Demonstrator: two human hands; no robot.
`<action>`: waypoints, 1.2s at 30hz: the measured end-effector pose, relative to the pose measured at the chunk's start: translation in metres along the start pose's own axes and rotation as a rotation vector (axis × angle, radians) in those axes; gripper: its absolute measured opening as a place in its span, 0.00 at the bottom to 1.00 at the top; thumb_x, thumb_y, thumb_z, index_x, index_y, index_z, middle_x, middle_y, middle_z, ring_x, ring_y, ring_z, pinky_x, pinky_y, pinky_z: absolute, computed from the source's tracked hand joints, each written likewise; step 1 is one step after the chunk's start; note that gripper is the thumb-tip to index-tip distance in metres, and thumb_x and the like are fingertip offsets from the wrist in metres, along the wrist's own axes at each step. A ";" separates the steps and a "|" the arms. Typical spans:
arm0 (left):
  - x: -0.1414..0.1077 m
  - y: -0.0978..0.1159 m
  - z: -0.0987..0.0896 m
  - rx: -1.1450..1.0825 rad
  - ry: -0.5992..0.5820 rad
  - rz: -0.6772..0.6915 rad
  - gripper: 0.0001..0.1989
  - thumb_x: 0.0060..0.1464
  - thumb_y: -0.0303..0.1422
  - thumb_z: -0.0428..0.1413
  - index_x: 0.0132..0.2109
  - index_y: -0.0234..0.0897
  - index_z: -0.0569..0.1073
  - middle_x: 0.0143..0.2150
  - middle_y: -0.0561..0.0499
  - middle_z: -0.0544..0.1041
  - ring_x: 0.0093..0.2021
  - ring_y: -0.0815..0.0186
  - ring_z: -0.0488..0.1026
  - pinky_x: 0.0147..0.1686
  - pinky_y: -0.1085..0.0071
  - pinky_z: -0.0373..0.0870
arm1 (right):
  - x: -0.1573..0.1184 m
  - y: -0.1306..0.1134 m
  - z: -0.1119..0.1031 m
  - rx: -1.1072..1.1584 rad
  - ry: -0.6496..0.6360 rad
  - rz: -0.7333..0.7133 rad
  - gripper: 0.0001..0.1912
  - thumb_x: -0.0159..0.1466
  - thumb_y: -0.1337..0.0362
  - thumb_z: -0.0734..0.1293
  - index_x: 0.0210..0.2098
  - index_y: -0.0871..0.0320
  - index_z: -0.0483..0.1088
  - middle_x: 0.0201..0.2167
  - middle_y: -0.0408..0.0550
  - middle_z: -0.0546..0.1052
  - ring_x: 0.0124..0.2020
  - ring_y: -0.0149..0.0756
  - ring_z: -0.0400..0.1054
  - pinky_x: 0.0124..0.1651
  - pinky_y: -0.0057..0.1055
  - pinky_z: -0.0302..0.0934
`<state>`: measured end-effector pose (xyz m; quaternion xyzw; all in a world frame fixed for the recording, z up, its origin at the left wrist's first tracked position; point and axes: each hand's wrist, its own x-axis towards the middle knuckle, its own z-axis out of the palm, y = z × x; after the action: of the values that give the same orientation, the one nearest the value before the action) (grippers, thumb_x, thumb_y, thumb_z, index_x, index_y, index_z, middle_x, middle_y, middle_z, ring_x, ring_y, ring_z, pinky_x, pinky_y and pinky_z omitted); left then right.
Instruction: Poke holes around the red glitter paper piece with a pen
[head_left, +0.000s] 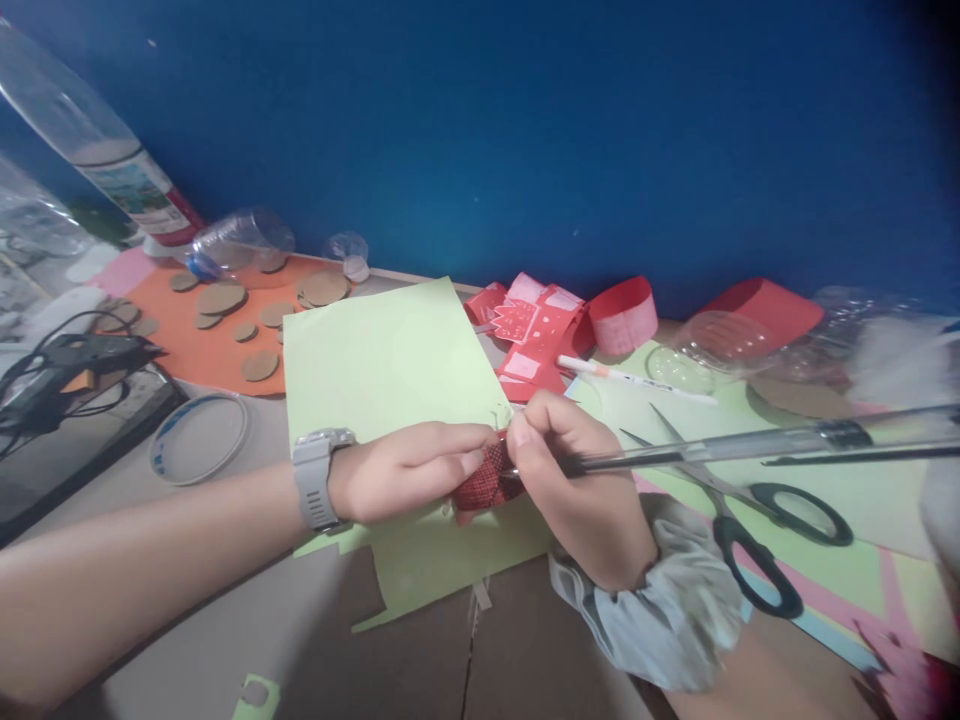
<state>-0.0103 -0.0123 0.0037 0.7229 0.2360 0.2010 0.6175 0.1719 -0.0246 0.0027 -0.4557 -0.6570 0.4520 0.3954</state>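
A small red paper piece (480,490) with a black crosshatch pattern lies over a pale green sheet (375,360). My left hand (416,470), with a grey watch on its wrist, holds this piece, its fingers straight and pressed together over it. My right hand (577,490) is closed around a clear-barrelled pen (720,447), which slants out to the right. The pen's thin dark end reaches the red piece. Right thumb and index finger meet close to the left fingertips; whether paper sits between them is hidden.
Scissors (724,505) lie open at right, near a white marker (637,378). Behind are red paper pieces (540,325) and a red ring (622,315). Leftward are cardboard discs (221,298) on orange paper, a tape roll (199,435), bottles (135,185) and black cables (67,370). A blue wall stands behind.
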 end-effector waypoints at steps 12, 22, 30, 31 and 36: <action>-0.001 -0.005 0.000 0.026 -0.005 -0.002 0.17 0.68 0.35 0.36 0.36 0.33 0.65 0.30 0.46 0.72 0.32 0.65 0.70 0.41 0.69 0.67 | 0.001 -0.002 0.000 -0.003 0.019 -0.021 0.15 0.62 0.70 0.59 0.21 0.55 0.50 0.18 0.36 0.52 0.20 0.25 0.48 0.22 0.25 0.47; 0.000 -0.003 -0.001 0.037 -0.007 0.001 0.17 0.68 0.35 0.37 0.36 0.33 0.64 0.30 0.47 0.73 0.33 0.65 0.70 0.41 0.69 0.67 | 0.001 -0.003 0.000 0.026 0.006 -0.041 0.14 0.61 0.73 0.58 0.22 0.56 0.51 0.18 0.35 0.53 0.20 0.25 0.48 0.22 0.24 0.47; -0.001 -0.003 0.000 0.030 -0.006 -0.002 0.17 0.68 0.35 0.37 0.36 0.33 0.64 0.30 0.46 0.73 0.33 0.65 0.70 0.41 0.69 0.67 | 0.000 0.000 0.000 0.035 0.002 -0.041 0.14 0.62 0.72 0.58 0.22 0.56 0.51 0.18 0.35 0.53 0.20 0.25 0.49 0.22 0.23 0.48; -0.001 -0.003 0.000 0.030 -0.004 -0.005 0.17 0.68 0.35 0.36 0.36 0.33 0.64 0.30 0.46 0.73 0.33 0.65 0.70 0.41 0.69 0.67 | 0.000 0.001 0.000 0.041 0.006 -0.038 0.14 0.62 0.72 0.58 0.22 0.56 0.51 0.18 0.35 0.54 0.20 0.25 0.49 0.22 0.23 0.48; -0.001 -0.003 0.000 0.023 0.000 0.015 0.17 0.68 0.34 0.37 0.36 0.32 0.65 0.30 0.46 0.72 0.32 0.65 0.69 0.41 0.69 0.67 | 0.000 0.001 0.000 0.033 0.002 -0.038 0.14 0.62 0.72 0.58 0.22 0.56 0.52 0.18 0.35 0.54 0.20 0.25 0.49 0.22 0.23 0.48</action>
<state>-0.0111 -0.0128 0.0002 0.7317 0.2331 0.2029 0.6076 0.1716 -0.0244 0.0021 -0.4371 -0.6576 0.4548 0.4119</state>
